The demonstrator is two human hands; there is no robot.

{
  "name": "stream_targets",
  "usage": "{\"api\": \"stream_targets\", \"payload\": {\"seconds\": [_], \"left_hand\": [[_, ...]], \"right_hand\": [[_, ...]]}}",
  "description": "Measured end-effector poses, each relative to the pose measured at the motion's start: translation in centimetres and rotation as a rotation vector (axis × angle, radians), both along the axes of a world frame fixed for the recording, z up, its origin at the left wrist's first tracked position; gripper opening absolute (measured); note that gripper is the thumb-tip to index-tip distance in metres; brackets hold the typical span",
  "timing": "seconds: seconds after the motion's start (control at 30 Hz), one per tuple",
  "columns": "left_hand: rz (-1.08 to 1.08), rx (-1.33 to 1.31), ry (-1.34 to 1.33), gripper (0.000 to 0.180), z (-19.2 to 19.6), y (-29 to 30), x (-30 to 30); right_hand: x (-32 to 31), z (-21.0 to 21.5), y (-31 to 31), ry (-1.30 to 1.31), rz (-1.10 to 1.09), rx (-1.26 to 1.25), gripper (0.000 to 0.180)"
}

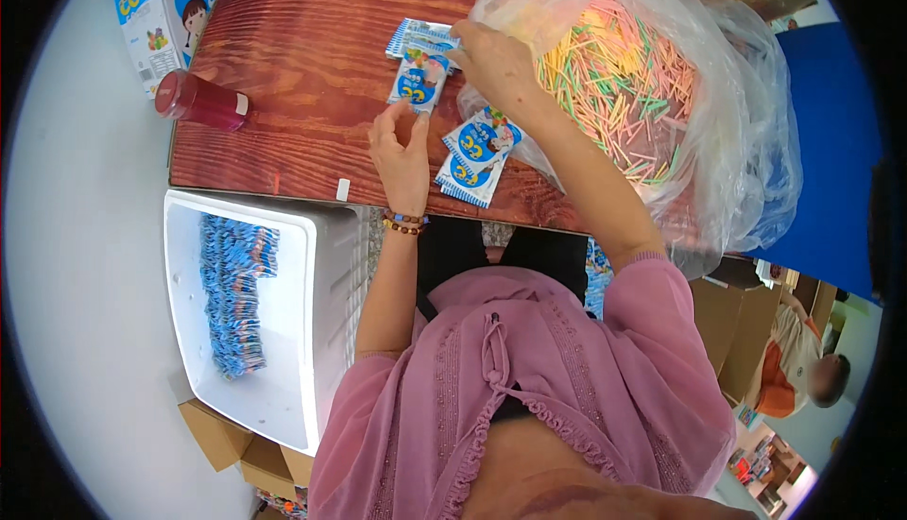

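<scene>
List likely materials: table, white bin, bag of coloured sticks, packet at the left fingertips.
Table: probably wood, reddish-brown, slight sheen; streaked grain, though laminate possible.
White bin: likely smooth moulded plastic; rounded corners.
Bag: thin, shiny plastic film; see-through, crinkled.
Packet: perhaps plastic film or coated paper, printed; flat pouch, finish unclear.

Small packing workshop, by the look of it | upper right, huge clear bag [756, 133] bulging with loose coloured sticks [614, 90] | upper centre, printed packets [477, 147] | left, white bin [310, 331] lined with blue packets [231, 307] | lower left, cardboard boxes [213, 430]!
</scene>
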State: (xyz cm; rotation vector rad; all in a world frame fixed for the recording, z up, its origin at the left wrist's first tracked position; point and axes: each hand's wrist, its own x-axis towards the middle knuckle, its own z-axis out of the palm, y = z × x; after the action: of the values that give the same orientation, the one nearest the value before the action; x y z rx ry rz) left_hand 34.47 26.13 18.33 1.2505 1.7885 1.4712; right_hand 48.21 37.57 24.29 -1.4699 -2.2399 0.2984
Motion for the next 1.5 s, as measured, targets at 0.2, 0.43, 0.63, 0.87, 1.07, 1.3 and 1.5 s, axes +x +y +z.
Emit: {"api": "stream_targets", "payload": {"seconds": [0.2,0.43,0.63,0.87,1.07,1.3,1.5], "left_hand": [[-0.16,-0.131,0.524,0.029,0.7,-1.2,2.3],[-0.246,0.102,0.672,0.022,-0.5,-0.7,2.1],[-0.287,-0.018,-0.21,0.013,1.1,-0.7,2.6],[-0.39,-0.128,-0.685,0.011,3.9,-1.5,5.7],[-0.385,-0.067,-0.865,0.009,3.5,-1.8,7.4],[-0.342,-0.04,-0.967,0.01,2.9,-2.8,8.4],[-0.351,-0.027,-0.921,0.013,2.8,-2.9,8.9]], "right_hand": [[6.4,-0.2,-4.4,0.036,-0.029,-0.201,0.025],[7.7,-3.1,-6.0,0.349,-0.008,-0.23,0.024],[9.3,-2.6,-6.7,0.769,0.071,-0.452,0.016],[10.6,-1.3,-9.8,1.082,0.082,-0.605,0.009],[11.8,-2.2,-10.6,1.191,0.09,-0.608,0.007],[12.4,-2.0,-11.2,1.248,0.068,-0.645,0.008],[12.4,-1.3,-11.3,1.251,0.084,-0.609,0.014]]}}
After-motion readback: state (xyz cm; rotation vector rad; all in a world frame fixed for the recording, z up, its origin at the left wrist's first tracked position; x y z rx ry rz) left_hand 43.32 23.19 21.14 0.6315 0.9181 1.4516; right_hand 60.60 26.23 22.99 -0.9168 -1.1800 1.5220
